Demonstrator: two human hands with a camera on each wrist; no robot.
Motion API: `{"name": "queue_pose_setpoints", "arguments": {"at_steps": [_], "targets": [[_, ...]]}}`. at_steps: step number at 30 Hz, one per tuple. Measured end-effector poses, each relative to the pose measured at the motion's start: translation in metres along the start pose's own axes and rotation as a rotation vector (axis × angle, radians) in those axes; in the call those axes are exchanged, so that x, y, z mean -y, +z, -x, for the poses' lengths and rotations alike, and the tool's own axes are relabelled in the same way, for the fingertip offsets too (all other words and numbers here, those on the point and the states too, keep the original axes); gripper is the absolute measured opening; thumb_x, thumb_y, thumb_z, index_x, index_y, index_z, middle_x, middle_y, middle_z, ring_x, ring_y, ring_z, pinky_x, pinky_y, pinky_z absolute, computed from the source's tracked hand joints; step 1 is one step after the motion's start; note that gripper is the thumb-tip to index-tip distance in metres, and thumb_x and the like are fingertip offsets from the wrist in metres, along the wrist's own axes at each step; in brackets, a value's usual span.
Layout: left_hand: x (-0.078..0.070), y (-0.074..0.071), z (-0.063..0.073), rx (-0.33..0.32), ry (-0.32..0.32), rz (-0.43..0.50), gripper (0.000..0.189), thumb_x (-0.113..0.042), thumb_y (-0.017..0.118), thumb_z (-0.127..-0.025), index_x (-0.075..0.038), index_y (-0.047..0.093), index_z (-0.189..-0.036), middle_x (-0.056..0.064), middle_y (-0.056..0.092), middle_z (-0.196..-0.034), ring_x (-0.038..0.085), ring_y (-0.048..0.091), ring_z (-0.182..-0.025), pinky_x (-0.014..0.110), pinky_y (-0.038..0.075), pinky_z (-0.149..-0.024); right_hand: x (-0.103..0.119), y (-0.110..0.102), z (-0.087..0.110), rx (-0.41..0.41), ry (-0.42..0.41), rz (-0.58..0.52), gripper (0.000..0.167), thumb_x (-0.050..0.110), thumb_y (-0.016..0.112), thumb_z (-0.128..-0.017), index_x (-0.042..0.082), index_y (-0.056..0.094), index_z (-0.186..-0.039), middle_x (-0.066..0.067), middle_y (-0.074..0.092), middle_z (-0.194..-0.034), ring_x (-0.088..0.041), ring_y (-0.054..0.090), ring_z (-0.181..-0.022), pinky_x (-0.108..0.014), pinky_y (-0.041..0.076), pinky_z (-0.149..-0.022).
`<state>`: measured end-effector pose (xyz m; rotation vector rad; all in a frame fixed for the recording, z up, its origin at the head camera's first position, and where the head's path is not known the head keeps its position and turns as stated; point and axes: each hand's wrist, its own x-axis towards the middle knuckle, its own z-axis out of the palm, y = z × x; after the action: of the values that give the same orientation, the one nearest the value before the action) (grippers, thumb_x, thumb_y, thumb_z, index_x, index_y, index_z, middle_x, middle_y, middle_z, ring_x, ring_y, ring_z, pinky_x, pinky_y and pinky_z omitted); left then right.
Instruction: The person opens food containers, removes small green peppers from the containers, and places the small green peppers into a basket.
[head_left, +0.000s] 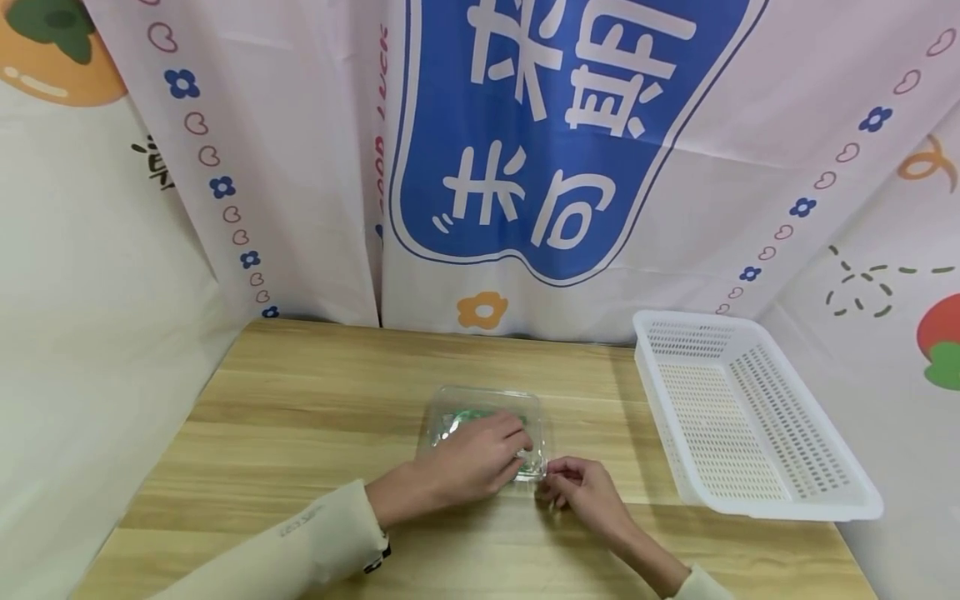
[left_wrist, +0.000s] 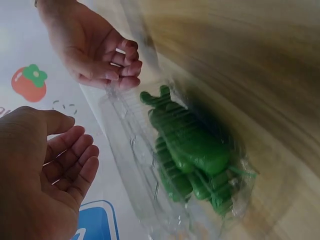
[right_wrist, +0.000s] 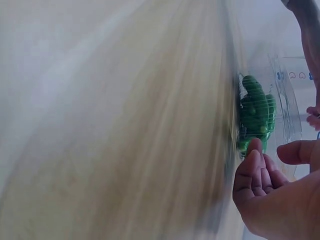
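Note:
A clear plastic clamshell box (head_left: 487,400) sits on the wooden table, lid down over its contents. Through its ribbed wall show several smooth green vegetable-like pieces (left_wrist: 190,142), some with thin stems. My left hand (head_left: 480,454) hovers over the box's front part, its fingers loosely bent with nothing between them; in the left wrist view this hand (left_wrist: 55,175) is beside the lid. At the box's front right corner is my right hand (head_left: 588,496), fingertips right at the edge. Its thumb stands apart from its bent fingers (right_wrist: 255,172) in the right wrist view.
A white perforated plastic basket (head_left: 742,417) stands at the right of the wooden table (head_left: 315,392). Printed cloth (head_left: 315,167) hangs behind the table and along both sides.

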<state>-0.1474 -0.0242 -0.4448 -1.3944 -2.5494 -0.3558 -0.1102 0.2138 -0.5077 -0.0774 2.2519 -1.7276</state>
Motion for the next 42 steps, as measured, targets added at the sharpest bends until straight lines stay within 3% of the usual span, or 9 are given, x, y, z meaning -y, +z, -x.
{"name": "queue_pose_setpoints", "arguments": {"at_steps": [8,15,23,42], "targets": [[-0.008,0.013,-0.007,0.007,0.061,-0.084,0.016,-0.022,0.071,-0.102,-0.013,0.075,-0.115,-0.001,0.071,-0.115,0.013,0.066,-0.109,0.024,0.055,-0.100,-0.002,0.002,0.004,0.078,-0.003,-0.101,0.025,0.002,0.060,-0.102,-0.018,0.065,-0.116,-0.025,0.075,-0.102,-0.020,0.073,-0.086,-0.028,0.064,-0.075],[-0.012,0.020,-0.014,-0.002,0.076,-0.092,0.012,-0.020,0.068,-0.103,-0.015,0.077,-0.109,-0.002,0.069,-0.109,0.012,0.063,-0.104,0.021,0.056,-0.091,-0.001,0.001,0.005,0.128,0.010,-0.208,0.028,0.006,0.060,-0.104,-0.018,0.064,-0.118,-0.026,0.074,-0.104,-0.022,0.075,-0.089,-0.030,0.064,-0.079],[-0.015,0.023,-0.017,0.022,0.069,-0.125,0.010,-0.018,0.072,-0.099,-0.015,0.079,-0.105,-0.002,0.068,-0.108,0.013,0.061,-0.105,0.021,0.055,-0.093,-0.003,0.004,0.004,0.118,0.095,-0.317,0.023,0.008,0.060,-0.105,-0.011,0.068,-0.114,-0.014,0.075,-0.100,-0.017,0.071,-0.088,-0.027,0.061,-0.078],[-0.018,0.025,-0.019,0.053,0.056,-0.183,0.009,-0.020,0.078,-0.094,-0.016,0.082,-0.101,-0.002,0.068,-0.106,0.011,0.058,-0.098,0.018,0.052,-0.085,-0.006,0.011,0.005,0.061,0.125,-0.378,0.020,0.009,0.059,-0.107,-0.008,0.069,-0.112,-0.010,0.075,-0.102,-0.016,0.070,-0.088,-0.025,0.060,-0.078]]}}
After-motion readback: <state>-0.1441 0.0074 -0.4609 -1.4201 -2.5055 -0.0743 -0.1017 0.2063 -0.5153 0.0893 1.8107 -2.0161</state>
